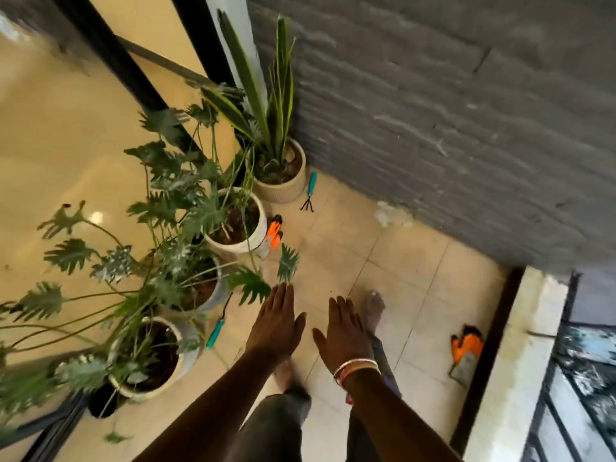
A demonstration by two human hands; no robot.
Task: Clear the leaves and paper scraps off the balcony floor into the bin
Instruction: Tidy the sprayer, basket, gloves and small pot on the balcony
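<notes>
Over cream floor tiles (416, 261), left hand (276, 320) and right hand (343, 331) hover flat, fingers together, empty; small fallen green leaf (115, 437) at 7 o'clock, pale crumpled scrap (388, 213), blurred, at 1 o'clock, bin unseen, so stooping leafward risks snagging the split-leaf potted plants (200, 211) at 9 o'clock.

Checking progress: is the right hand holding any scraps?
No, empty: the right hand has straight fingers, palm down, nothing in it.

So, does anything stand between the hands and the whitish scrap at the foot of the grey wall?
Nothing visible does. Between the open left hand, right hand and the whitish scrap lie only bare floor tiles. No bin is in view.
</notes>
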